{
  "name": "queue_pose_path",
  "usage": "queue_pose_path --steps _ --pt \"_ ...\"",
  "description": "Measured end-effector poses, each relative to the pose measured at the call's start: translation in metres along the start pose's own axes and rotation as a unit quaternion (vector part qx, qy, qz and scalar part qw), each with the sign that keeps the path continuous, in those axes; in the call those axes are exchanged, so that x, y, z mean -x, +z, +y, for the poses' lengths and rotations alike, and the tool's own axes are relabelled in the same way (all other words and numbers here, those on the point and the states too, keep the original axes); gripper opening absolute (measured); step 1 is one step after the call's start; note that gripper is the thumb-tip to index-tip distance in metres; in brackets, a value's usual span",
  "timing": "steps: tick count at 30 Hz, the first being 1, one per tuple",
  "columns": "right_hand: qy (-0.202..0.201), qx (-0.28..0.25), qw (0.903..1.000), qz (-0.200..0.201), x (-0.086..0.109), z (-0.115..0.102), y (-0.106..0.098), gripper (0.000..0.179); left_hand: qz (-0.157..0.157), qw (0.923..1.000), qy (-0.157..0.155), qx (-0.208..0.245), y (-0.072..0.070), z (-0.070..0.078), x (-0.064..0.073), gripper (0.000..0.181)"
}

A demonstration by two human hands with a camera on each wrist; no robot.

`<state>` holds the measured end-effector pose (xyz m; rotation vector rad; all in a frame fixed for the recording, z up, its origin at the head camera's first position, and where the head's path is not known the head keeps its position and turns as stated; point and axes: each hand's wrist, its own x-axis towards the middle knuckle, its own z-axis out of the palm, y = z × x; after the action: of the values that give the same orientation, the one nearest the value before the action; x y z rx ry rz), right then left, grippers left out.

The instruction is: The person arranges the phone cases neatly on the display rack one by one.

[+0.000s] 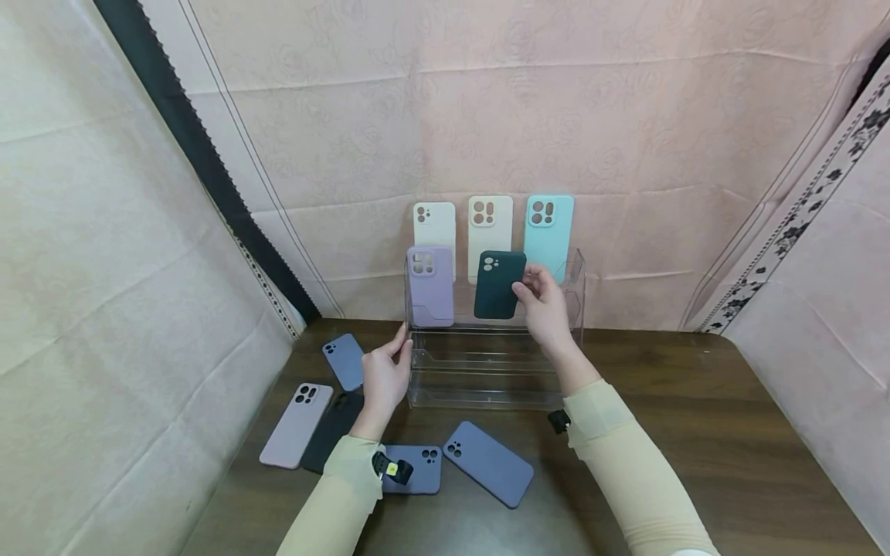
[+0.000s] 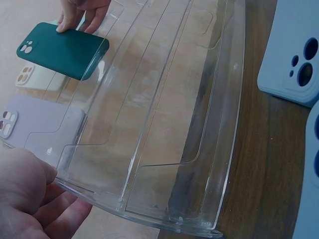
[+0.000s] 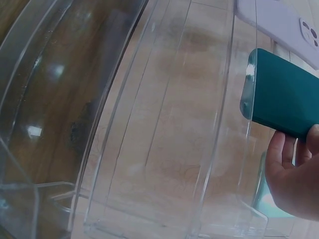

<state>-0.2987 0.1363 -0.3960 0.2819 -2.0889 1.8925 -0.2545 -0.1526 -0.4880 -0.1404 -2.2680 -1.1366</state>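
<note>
My right hand [image 1: 545,309] pinches a dark green phone case [image 1: 499,284] by its right edge, thumb on the near face. The case stands upright in the second tier of a clear acrylic display rack [image 1: 487,399], right of a lilac phone case [image 1: 431,286]. In the right wrist view, the lower end of the green case [image 3: 286,94] is at the tier's front lip. My left hand [image 1: 385,378] holds the rack's left side panel between thumb and fingers. Behind stand a white case [image 1: 435,224], a cream case [image 1: 490,228] and a turquoise case [image 1: 549,235] in the top tier.
On the brown table [image 1: 660,432] lie a small blue case [image 1: 344,361], a pale lilac case [image 1: 297,426], a black case [image 1: 334,428], and two blue-grey cases, one partly behind my left wrist and one [image 1: 489,465] in front. Cloth walls [image 1: 626,139] surround the table.
</note>
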Motion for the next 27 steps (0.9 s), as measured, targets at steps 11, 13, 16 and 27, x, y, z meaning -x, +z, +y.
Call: queue_pose_path --steps 11,13,16,27 --pt "0.027 -0.004 0.9995 -0.018 -0.0053 0.0043 0.0004 0.032 0.001 1.0000 0.000 0.002 0.0001 0.0002 0.0007 0.035" --pt "0.031 0.004 0.9993 -0.021 -0.0065 0.0051 0.0011 0.034 0.001 1.0000 -0.002 0.001 -0.0001 0.0003 0.0006 0.035" --pt "0.035 0.017 0.9989 -0.027 -0.0067 0.0045 0.0022 0.035 0.001 1.0000 -0.002 0.003 -0.0002 0.0009 0.0005 0.036" --pt "0.038 0.044 0.9976 -0.040 -0.0058 0.0051 0.0035 0.035 0.005 1.0000 -0.001 -0.001 0.0005 0.0014 0.0007 0.037"
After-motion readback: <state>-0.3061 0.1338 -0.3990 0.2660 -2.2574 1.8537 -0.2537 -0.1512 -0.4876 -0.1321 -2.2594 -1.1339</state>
